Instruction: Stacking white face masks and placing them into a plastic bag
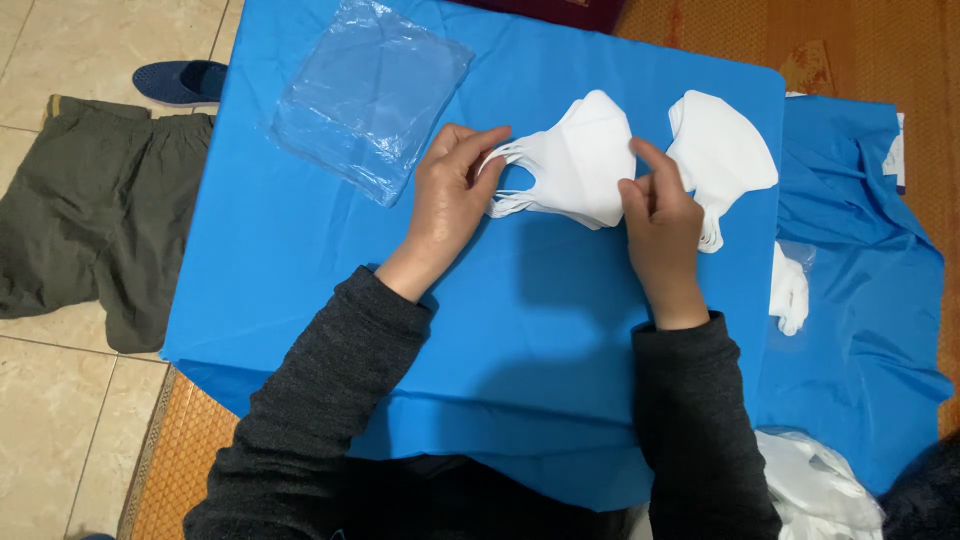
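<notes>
Nearest you, a heap of crumpled white plastic sits at the lower right, past your dark sleeves, and one more white mask in a clear wrapper lies on the blue cloth to the right. Your left hand pinches the ear loops at the left end of the stack of folded white masks, thumb and fingertips closed on the thin bands. Your right hand is closed on the stack's right edge, forefinger raised along it. The stack rests on the blue-covered counter, middle of the far half, its long axis running left to right, with the loops fanning left and the pointed fold toward the far edge. Judge it light, soft and floppy: the layers will likely slide apart, so grip the folded body rather than the loops alone. Just beside it on the right lies a second white mask pile, apart from your fingers. Farther left lies a pile of clear plastic bags, likely slippery. Off the counter, olive trousers and a blue shoe lie on the tiled floor.
</notes>
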